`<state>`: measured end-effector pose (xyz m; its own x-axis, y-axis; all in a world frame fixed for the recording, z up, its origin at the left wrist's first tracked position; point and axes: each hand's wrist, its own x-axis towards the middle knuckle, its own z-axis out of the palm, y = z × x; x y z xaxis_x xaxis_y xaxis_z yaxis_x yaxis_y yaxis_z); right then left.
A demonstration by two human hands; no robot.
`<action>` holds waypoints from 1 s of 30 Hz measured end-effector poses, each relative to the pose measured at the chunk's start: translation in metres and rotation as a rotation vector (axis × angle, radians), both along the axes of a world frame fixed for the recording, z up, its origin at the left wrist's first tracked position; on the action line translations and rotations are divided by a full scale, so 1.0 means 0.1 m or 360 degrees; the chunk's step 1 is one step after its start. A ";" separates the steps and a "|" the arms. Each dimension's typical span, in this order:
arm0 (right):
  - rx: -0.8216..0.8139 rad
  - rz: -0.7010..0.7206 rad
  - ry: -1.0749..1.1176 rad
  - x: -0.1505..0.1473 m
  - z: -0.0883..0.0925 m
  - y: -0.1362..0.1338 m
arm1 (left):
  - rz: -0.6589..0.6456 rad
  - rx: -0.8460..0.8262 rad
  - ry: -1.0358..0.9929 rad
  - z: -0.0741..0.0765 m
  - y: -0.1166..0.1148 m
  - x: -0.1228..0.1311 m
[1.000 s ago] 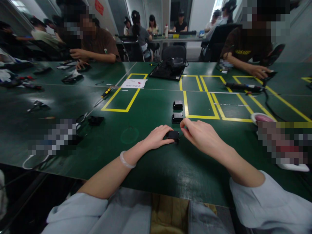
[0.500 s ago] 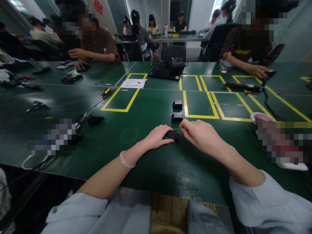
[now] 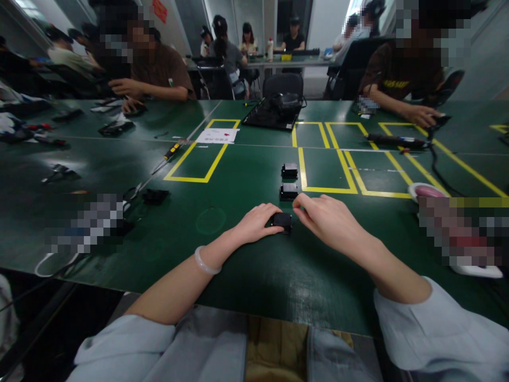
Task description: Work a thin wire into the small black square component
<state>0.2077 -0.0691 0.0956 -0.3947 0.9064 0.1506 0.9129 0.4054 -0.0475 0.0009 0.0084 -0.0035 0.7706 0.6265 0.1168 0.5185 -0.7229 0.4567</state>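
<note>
My left hand (image 3: 260,223) grips a small black box-shaped part (image 3: 282,222) between thumb and fingers, holding it down at the green table (image 3: 246,276). Just right of that part is my right hand (image 3: 328,220), its thumb and index finger pinched together. Whatever lies in the pinch, if anything, is too small to make out. Beyond the hands, two similar black box-shaped parts stand in a column: the nearer one (image 3: 288,191) close to my right fingertips, the farther one (image 3: 289,170) behind it.
Yellow tape outlines (image 3: 329,191) mark the table. A screwdriver (image 3: 173,152) and a white paper label (image 3: 218,136) lie to the left. A black flat panel (image 3: 270,114) lies at the back. Co-workers' hands (image 3: 423,115) work across the table. A black cabled tool (image 3: 397,141) lies at right.
</note>
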 end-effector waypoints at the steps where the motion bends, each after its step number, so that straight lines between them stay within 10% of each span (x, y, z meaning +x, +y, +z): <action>1: 0.0009 0.0016 0.0021 0.01 -0.01 0.00 | 0.0000 -0.0001 0.0002 0.00 0.00 0.00; 30: 0.0004 -0.0020 0.0003 -0.01 0.00 -0.01 | -0.0012 0.0002 -0.0007 -0.02 0.01 0.00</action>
